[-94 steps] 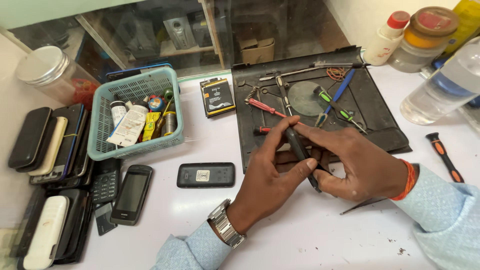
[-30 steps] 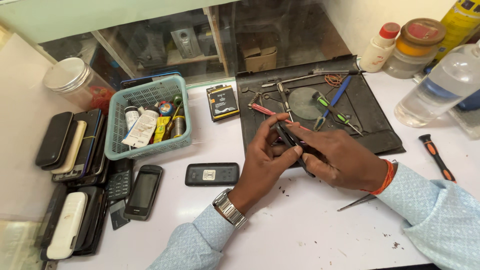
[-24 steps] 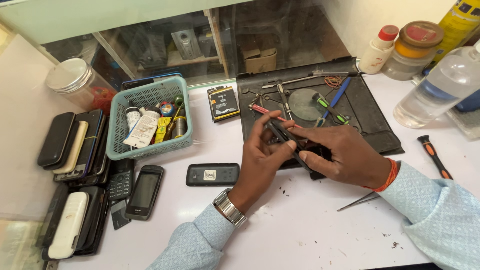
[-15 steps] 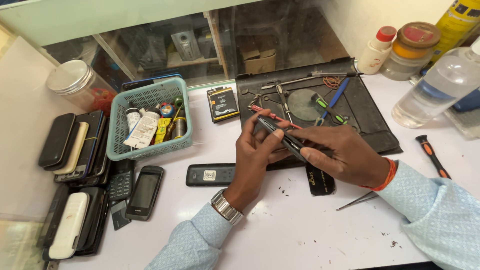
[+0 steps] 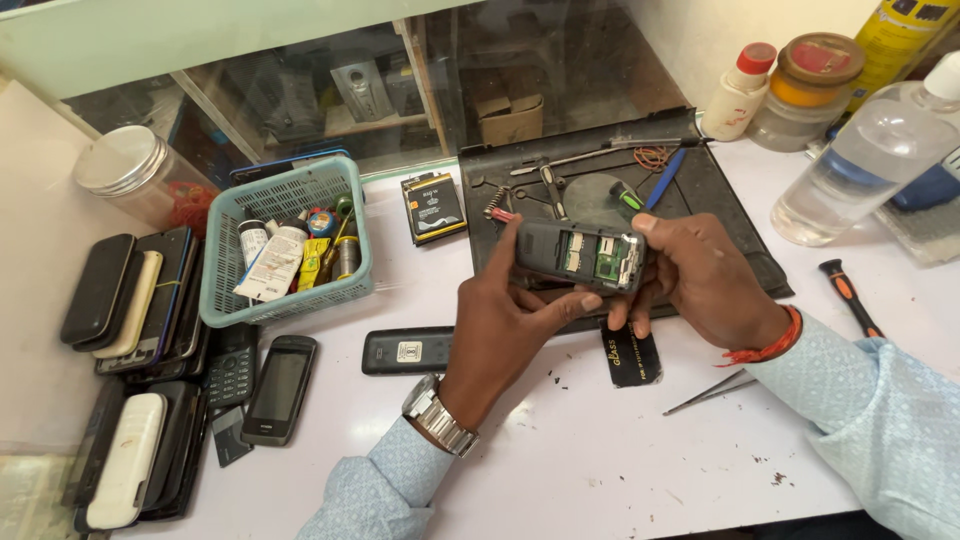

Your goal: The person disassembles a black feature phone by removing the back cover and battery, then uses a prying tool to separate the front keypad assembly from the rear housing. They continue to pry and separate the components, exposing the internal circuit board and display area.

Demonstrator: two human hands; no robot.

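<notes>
Both hands hold a small dark mobile phone (image 5: 578,256) with its back open, so green circuit parts and card slots show. My left hand (image 5: 505,322) grips its left end and underside. My right hand (image 5: 700,275) grips its right end. The phone is lifted above the front edge of a black work mat (image 5: 720,205). A small black battery (image 5: 630,356) lies flat on the white table just below my right hand.
A black phone cover (image 5: 405,351) lies left of my left wrist. A teal basket (image 5: 285,245) of tubes, stacked phones (image 5: 140,300), another battery (image 5: 433,206), tweezers (image 5: 715,392), an orange-handled screwdriver (image 5: 850,297), a clear bottle (image 5: 870,165) and jars (image 5: 805,90) surround the mat.
The phone has been turned back side up and raised. The black battery has come out and now lies on the table under my right hand.
</notes>
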